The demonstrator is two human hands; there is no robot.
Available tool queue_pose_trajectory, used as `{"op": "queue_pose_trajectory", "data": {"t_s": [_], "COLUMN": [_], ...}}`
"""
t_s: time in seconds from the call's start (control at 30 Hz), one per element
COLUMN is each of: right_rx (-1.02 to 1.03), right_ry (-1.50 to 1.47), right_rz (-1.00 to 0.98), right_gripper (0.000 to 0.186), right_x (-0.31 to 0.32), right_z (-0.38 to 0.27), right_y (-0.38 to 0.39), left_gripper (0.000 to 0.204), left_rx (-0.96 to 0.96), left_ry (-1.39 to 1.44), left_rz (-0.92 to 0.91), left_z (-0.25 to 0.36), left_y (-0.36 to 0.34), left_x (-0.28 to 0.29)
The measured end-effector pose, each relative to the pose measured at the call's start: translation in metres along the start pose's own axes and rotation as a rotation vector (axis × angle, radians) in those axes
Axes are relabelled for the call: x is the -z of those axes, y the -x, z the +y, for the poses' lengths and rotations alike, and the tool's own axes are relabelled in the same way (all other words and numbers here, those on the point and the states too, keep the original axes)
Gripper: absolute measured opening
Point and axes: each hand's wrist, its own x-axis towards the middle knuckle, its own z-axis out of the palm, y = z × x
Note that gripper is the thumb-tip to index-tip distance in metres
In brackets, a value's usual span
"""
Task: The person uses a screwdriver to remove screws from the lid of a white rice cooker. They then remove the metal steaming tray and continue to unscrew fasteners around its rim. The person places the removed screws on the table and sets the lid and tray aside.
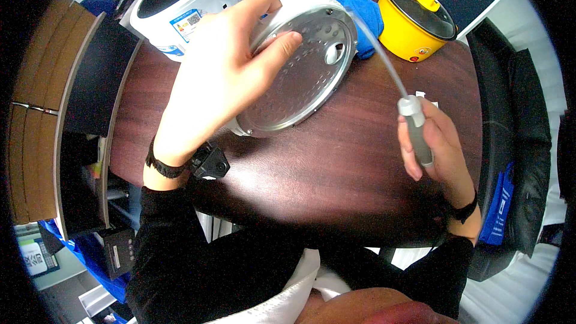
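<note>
Left hand [219, 72] clamped on lid [282, 87] toward table's [342, 162] far edge; right hand [443, 144] gripping tool [416, 135]. One-sided hold could tip lid.

The lid [294, 87] is dotted silver, the handle [416, 135] grey, pot [403, 35] yellow, cloth [361, 6] blue, tabletop [336, 162] grained red-brown.

The round lid [294, 90] shows shiny, dimpled metal edged in smooth white plastic; the tool handle [416, 135] looks matt grey plastic, the counter [342, 168] glossy wood grain, the blue cloth [361, 12] matt, the yellow pot [401, 37] smooth and glossy
</note>
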Motion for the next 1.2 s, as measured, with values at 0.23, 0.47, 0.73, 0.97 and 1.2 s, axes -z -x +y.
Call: {"op": "queue_pose_trajectory", "data": {"t_s": [0.23,0.47,0.73,0.97,1.2], "right_rx": [-0.072,-0.067,-0.119,-0.137,-0.122], "right_ry": [-0.095,-0.039,-0.022,-0.051,-0.078], "right_rz": [-0.030,-0.040,-0.059,-0.053,-0.049], "right_gripper": [0.025,0.029,0.031,0.033,0.033], "right_x": [-0.011,-0.004,-0.008,-0.010,-0.011], "right_z": [0.003,0.008,0.001,0.000,0.001], "right_y": [-0.013,-0.009,-0.007,-0.006,-0.002], "left_gripper": [0.035,0.030,0.026,0.042,0.047], "left_rx": [-0.001,0.133,0.198,0.084,0.215], "left_ry": [0.064,0.206,0.244,0.386,0.511], "left_rz": [-0.003,-0.052,-0.153,-0.050,-0.154], "left_z": [-0.001,0.001,0.006,-0.009,-0.001], "left_y": [0.007,0.006,0.005,0.014,0.009], "left_x": [0.001,0.001,0.008,0.003,0.008]}}
